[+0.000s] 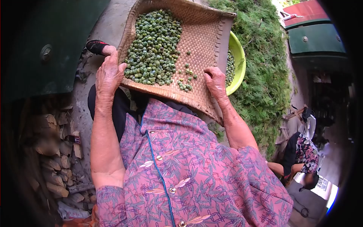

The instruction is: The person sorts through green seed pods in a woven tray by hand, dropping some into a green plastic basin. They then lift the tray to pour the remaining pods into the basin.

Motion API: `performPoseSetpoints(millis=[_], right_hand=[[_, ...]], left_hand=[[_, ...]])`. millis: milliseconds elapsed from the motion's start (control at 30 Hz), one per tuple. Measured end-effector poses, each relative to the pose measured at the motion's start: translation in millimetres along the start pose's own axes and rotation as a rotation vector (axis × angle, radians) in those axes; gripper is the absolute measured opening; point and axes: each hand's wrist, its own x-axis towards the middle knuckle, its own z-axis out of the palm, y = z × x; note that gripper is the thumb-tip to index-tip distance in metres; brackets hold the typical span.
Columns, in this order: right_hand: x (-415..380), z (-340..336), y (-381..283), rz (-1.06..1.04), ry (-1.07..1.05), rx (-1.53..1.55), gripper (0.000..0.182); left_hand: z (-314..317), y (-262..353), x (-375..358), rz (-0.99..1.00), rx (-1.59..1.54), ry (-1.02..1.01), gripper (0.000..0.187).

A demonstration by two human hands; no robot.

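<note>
A woven basket tray [198, 45] lies across the lap, with a large heap of small green fruits [153, 45] on its left part. A few loose green fruits [186, 85] lie near its front edge. At the tray's left rim is my left hand [109, 73], its fingers closed round the edge. My right hand [215, 80] is over the tray's right part, fingers curled in; whether anything is between them is hidden. Beyond the right edge, a yellow-green basin [237, 62] holds more green fruits.
Cut green foliage [261, 75] covers the ground at the right. Split firewood [56, 166] is piled at the lower left, below a dark green panel [41, 49]. Another person [302, 155] in a floral top is at the far right.
</note>
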Motion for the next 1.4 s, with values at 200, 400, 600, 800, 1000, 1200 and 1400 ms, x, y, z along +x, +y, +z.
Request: performPoseSetpoints(millis=[200, 400, 600, 800, 1000, 1200, 1400], right_hand=[[4.2, -5.8, 15.1, 0.064, 0.131, -0.123, 0.019], [-0.2, -33.9, 51.9, 0.171, 0.34, -0.553, 0.023], [-4.9, -4.5, 1.6, 0.07, 0.001, 0.016, 0.016], [-7.0, 25.0, -14.7, 0.045, -0.054, 0.016, 0.014], [-4.0, 8.1, -28.2, 0.17, -0.041, 0.185, 0.011], [-5.6, -7.8, -67.3, 0.278, -0.217, 0.563, 0.008], [-14.5, -4.7, -100.3, 0.219, -0.3, 0.622, 0.008]], left_hand=[[-1.3, -1.0, -1.0, 0.004, -0.026, -0.003, 0.037], [-0.3, -1.4, -0.4, 0.002, -0.012, -0.004, 0.037], [0.7, 0.3, -2.3, 0.001, 0.001, 0.016, 0.037], [12.9, -1.5, -8.1, 0.174, 0.027, 0.218, 0.039], [27.3, 43.5, -28.4, 0.121, -0.532, 0.139, 0.03], [63.1, 69.6, -46.3, 0.168, -0.655, -0.163, 0.031], [69.7, 79.2, -53.5, 0.303, -0.594, -0.172, 0.03]])
